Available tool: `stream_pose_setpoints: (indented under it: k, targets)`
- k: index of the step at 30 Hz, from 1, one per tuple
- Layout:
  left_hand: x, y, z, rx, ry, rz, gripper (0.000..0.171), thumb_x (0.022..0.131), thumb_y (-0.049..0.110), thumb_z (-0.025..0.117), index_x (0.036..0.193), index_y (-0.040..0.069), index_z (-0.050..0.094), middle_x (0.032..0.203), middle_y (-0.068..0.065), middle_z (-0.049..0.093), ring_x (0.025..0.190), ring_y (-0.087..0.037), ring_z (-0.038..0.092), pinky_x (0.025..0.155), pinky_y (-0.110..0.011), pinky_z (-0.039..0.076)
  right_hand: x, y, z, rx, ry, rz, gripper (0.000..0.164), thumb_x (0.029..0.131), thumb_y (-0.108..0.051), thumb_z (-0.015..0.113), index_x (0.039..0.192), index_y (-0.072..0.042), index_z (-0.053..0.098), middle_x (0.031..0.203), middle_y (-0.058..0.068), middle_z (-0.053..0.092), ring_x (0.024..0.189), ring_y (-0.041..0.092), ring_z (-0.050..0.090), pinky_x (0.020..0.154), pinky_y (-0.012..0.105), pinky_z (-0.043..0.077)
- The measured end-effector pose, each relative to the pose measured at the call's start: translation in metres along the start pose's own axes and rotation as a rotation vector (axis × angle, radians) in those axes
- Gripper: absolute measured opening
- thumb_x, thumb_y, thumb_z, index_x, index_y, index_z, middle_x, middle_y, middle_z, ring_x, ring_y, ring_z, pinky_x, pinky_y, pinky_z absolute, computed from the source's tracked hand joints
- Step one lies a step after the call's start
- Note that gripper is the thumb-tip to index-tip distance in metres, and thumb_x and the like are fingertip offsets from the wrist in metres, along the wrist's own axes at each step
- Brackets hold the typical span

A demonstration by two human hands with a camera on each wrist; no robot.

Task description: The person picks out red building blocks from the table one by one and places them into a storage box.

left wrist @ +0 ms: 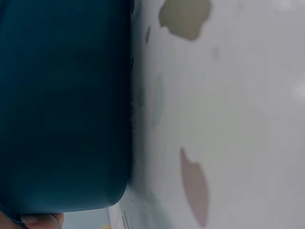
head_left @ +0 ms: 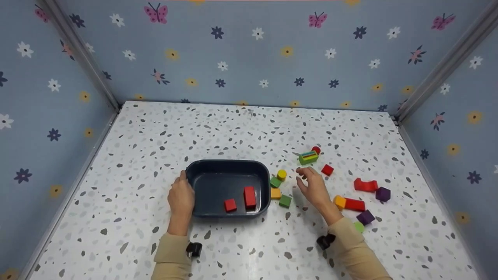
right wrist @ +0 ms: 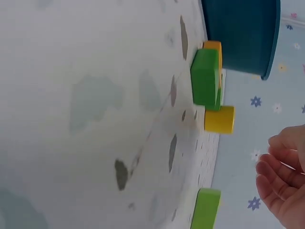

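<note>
A dark blue plastic tub [head_left: 218, 216] stands on the speckled table with two red blocks inside: a cube [head_left: 230, 205] and a longer block [head_left: 249, 197]. My left hand [head_left: 181, 196] grips the tub's left rim; its fingertips [left wrist: 43, 221] show at the tub's edge in the left wrist view. To the right of the tub, my right hand [head_left: 314, 189] hovers with loosely bent fingers and holds nothing. Between that hand and the tub lie a yellow cylinder [head_left: 281, 175], a green block [head_left: 276, 182], an orange block [head_left: 275, 193] and another green cube [head_left: 285, 201].
Beyond the right hand are a light green striped block [head_left: 308, 157], a red round piece [head_left: 316, 150] and a red cube [head_left: 327, 170]. Farther right lie a red arch [head_left: 365, 185], purple blocks [head_left: 383, 194], an orange block [head_left: 339, 202] and a red block [head_left: 355, 204]. Flower-patterned walls [head_left: 249, 58] surround the table.
</note>
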State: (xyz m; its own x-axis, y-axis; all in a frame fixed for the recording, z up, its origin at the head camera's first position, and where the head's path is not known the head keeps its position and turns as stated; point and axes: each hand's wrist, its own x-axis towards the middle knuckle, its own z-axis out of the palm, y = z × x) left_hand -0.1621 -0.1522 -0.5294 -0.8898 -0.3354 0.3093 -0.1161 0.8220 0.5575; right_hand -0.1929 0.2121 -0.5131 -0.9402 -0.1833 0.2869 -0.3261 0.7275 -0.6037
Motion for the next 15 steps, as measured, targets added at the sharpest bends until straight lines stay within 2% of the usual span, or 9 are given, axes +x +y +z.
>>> stream_pose_setpoints:
  k: [7, 15]
  targets:
    - [0.0, 0.0, 0.0, 0.006, -0.006, 0.008, 0.029, 0.087, 0.0, 0.045, 0.115, -0.008, 0.052, 0.084, -0.026, 0.058, 0.067, -0.045, 0.057, 0.054, -0.052, 0.044, 0.004, 0.021, -0.01, -0.035, 0.042, 0.141, 0.022, 0.082, -0.002, 0.06, 0.103, 0.004, 0.058, 0.096, 0.016, 0.057, 0.083, 0.027, 0.054, 0.076, 0.037, 0.047]
    - [0.0, 0.001, -0.001, 0.003, 0.003, 0.011, 0.03, 0.086, -0.002, 0.046, 0.115, -0.009, 0.052, 0.085, -0.027, 0.058, 0.067, -0.044, 0.058, 0.054, -0.051, 0.044, 0.006, 0.037, -0.014, -0.108, -0.046, 0.359, 0.033, 0.085, -0.009, 0.057, 0.115, 0.001, 0.049, 0.108, 0.014, 0.048, 0.092, 0.025, 0.049, 0.081, 0.038, 0.043]
